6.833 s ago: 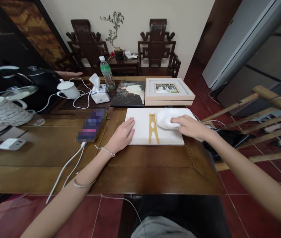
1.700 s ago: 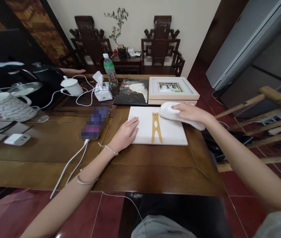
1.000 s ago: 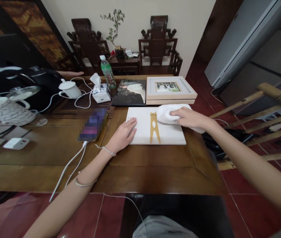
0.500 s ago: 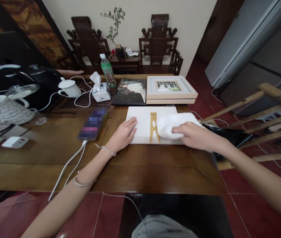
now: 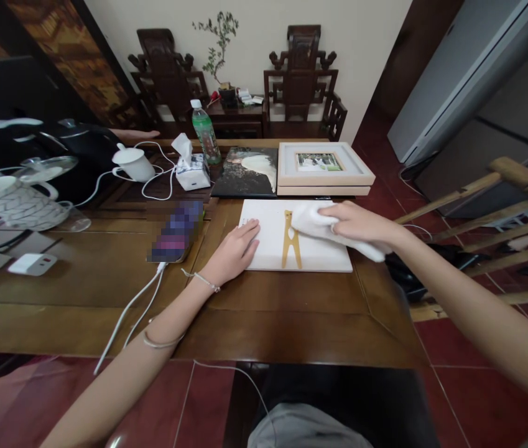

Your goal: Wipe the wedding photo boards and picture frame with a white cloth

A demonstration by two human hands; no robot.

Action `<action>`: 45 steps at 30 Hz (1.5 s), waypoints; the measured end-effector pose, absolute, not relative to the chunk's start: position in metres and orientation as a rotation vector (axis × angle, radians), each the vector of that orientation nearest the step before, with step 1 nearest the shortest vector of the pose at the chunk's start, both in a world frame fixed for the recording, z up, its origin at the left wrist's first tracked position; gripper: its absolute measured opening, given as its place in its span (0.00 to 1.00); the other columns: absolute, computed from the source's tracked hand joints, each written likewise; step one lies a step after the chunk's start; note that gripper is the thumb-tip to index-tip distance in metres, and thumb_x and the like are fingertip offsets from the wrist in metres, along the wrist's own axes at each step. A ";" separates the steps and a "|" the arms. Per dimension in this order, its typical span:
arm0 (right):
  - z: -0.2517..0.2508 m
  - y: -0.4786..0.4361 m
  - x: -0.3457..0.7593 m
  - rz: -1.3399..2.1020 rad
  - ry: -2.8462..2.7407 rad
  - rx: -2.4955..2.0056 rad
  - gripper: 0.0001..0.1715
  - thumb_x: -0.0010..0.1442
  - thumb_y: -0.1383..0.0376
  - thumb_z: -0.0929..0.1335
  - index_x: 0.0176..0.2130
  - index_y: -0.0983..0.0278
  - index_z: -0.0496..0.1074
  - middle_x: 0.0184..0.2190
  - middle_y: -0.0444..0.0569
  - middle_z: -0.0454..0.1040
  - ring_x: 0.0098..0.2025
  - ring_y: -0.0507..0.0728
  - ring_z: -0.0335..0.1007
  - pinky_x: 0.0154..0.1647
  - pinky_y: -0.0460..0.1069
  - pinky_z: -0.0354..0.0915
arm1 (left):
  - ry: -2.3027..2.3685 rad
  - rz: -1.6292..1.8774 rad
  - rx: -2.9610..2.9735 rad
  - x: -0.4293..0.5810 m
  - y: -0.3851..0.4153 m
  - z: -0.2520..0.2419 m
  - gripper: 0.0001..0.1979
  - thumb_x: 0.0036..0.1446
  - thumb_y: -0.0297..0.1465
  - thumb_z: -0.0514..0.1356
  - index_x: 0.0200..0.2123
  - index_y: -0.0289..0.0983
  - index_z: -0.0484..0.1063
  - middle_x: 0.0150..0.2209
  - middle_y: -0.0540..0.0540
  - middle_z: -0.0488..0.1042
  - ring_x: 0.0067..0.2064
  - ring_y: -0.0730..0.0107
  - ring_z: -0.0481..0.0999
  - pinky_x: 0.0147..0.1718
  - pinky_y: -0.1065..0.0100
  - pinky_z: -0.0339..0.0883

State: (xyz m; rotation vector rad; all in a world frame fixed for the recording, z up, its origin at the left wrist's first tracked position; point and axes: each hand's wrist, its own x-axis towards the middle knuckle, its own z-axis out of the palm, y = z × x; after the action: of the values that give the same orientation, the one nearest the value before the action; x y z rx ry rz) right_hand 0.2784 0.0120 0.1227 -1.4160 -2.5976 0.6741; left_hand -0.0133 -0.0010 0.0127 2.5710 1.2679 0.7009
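A white board (image 5: pixel 268 249) with a yellow cat-like figure (image 5: pixel 291 252) on it lies flat on the wooden table. My left hand (image 5: pixel 236 249) rests on the board's left edge, fingers stretched out flat and holding nothing. In my right hand (image 5: pixel 352 223) is a bunched white cloth (image 5: pixel 313 225), pressed onto the board's upper right part. The cloth's edge hangs past the board's right side and covers part of the figure's head. Just behind the board are a dark picture panel (image 5: pixel 245 177) and stacked light wooden frames (image 5: pixel 324 188).
Left of the board lies a phone (image 5: pixel 177 233) with a charging cable. Farther left stand a tissue box (image 5: pixel 193 174), a green-labelled bottle (image 5: pixel 206 134), a lidded white cup (image 5: pixel 135 165) and a patterned mug (image 5: pixel 16 202). A wooden chair (image 5: pixel 525 174) stands right of the table.
My right hand and the cloth have moved up the board, and the cloth now stretches out below the hand, baring the board's lower right corner. My left hand stays in place.
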 end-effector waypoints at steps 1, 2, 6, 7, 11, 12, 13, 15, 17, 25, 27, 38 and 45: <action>0.119 0.022 0.272 0.632 -2.536 -1.438 0.13 0.46 0.74 0.60 0.32 0.63 0.67 0.36 0.49 0.74 0.37 0.59 0.67 0.38 0.50 0.57 | 1.263 0.712 2.567 -0.013 -0.001 0.012 0.20 0.65 0.31 0.49 0.58 0.33 0.65 0.62 0.35 0.64 0.65 0.54 0.61 0.63 0.47 0.57; 0.115 0.029 0.265 0.593 -2.490 -1.448 0.15 0.46 0.74 0.60 0.34 0.64 0.68 0.38 0.51 0.74 0.39 0.59 0.67 0.39 0.50 0.57 | 1.259 0.720 2.564 -0.014 -0.001 0.012 0.20 0.65 0.31 0.49 0.58 0.33 0.65 0.62 0.35 0.64 0.65 0.54 0.61 0.63 0.47 0.57; 0.101 0.029 0.233 0.464 -2.572 -1.427 0.20 0.50 0.76 0.59 0.41 0.65 0.70 0.40 0.55 0.74 0.41 0.60 0.68 0.41 0.51 0.59 | 1.268 0.716 2.559 -0.014 0.000 0.011 0.20 0.65 0.32 0.49 0.58 0.33 0.65 0.62 0.34 0.64 0.65 0.54 0.61 0.63 0.48 0.57; 0.099 0.021 0.226 0.421 -2.626 -1.437 0.21 0.51 0.76 0.58 0.42 0.66 0.70 0.39 0.57 0.74 0.40 0.61 0.69 0.41 0.52 0.59 | 1.265 0.715 2.564 -0.014 0.000 0.011 0.21 0.66 0.32 0.49 0.58 0.32 0.65 0.62 0.34 0.64 0.65 0.54 0.61 0.63 0.48 0.57; 0.095 -0.030 0.211 0.289 -2.799 -1.406 0.26 0.52 0.79 0.58 0.47 0.67 0.70 0.45 0.63 0.72 0.47 0.65 0.69 0.47 0.59 0.61 | 1.250 0.715 2.588 -0.014 0.000 0.012 0.21 0.66 0.32 0.48 0.58 0.29 0.65 0.62 0.32 0.64 0.65 0.54 0.62 0.63 0.50 0.57; 0.095 -0.045 0.210 0.282 -2.825 -1.345 0.27 0.52 0.79 0.57 0.47 0.67 0.71 0.47 0.64 0.72 0.52 0.67 0.67 0.50 0.61 0.60 | 1.253 0.713 2.589 -0.014 0.000 0.012 0.21 0.66 0.32 0.48 0.58 0.29 0.65 0.62 0.32 0.64 0.65 0.54 0.62 0.63 0.50 0.57; 0.097 -0.059 0.211 0.306 -2.861 -1.281 0.26 0.51 0.80 0.57 0.46 0.67 0.71 0.48 0.64 0.72 0.56 0.68 0.64 0.51 0.62 0.60 | 1.255 0.710 2.588 -0.014 0.000 0.012 0.21 0.66 0.32 0.48 0.58 0.29 0.65 0.62 0.32 0.64 0.65 0.54 0.62 0.63 0.49 0.57; 0.101 -0.083 0.213 0.389 -2.932 -1.157 0.25 0.50 0.80 0.58 0.43 0.67 0.72 0.50 0.64 0.72 0.60 0.69 0.61 0.53 0.63 0.60 | 1.258 0.714 2.585 -0.014 -0.001 0.012 0.21 0.66 0.32 0.48 0.58 0.30 0.64 0.62 0.32 0.63 0.65 0.53 0.61 0.63 0.48 0.57; 0.106 -0.097 0.215 0.470 -2.991 -1.062 0.24 0.49 0.80 0.59 0.41 0.66 0.73 0.51 0.63 0.72 0.61 0.68 0.60 0.52 0.62 0.61 | 1.258 0.718 2.580 -0.014 -0.001 0.011 0.21 0.66 0.32 0.48 0.59 0.31 0.64 0.62 0.33 0.63 0.65 0.54 0.61 0.63 0.47 0.57; 0.110 -0.061 0.226 0.609 -2.860 -1.142 0.21 0.49 0.78 0.59 0.37 0.62 0.72 0.32 0.51 0.75 0.32 0.57 0.68 0.33 0.49 0.58 | 1.257 0.722 2.561 -0.014 0.000 0.011 0.21 0.65 0.32 0.49 0.58 0.31 0.65 0.62 0.33 0.64 0.65 0.53 0.61 0.63 0.46 0.56; 0.108 -0.038 0.227 0.553 -2.845 -1.166 0.21 0.49 0.78 0.59 0.38 0.63 0.72 0.30 0.50 0.73 0.31 0.56 0.66 0.33 0.48 0.56 | 1.257 0.730 2.551 -0.014 0.000 0.011 0.21 0.65 0.32 0.49 0.59 0.33 0.64 0.62 0.34 0.64 0.65 0.53 0.61 0.63 0.46 0.56; 0.080 0.012 0.193 0.119 -2.803 -1.398 0.30 0.54 0.81 0.58 0.54 0.67 0.68 0.61 0.64 0.63 0.65 0.71 0.52 0.56 0.67 0.56 | 1.238 0.746 2.550 -0.014 0.001 0.012 0.22 0.66 0.31 0.48 0.61 0.31 0.62 0.62 0.34 0.64 0.65 0.54 0.61 0.63 0.48 0.57; 0.088 -0.072 0.192 0.243 -2.968 -1.249 0.29 0.54 0.80 0.59 0.52 0.65 0.71 0.66 0.62 0.57 0.68 0.73 0.45 0.57 0.74 0.53 | 1.251 0.745 2.562 -0.015 0.001 0.010 0.21 0.65 0.30 0.48 0.60 0.32 0.63 0.62 0.35 0.64 0.64 0.55 0.62 0.63 0.48 0.57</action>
State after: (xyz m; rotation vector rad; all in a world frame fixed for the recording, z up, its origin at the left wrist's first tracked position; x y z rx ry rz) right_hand 0.1921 -0.0722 0.0884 -1.2495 -2.9684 0.2429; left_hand -0.0149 0.0007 0.0099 2.5616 1.2513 0.7448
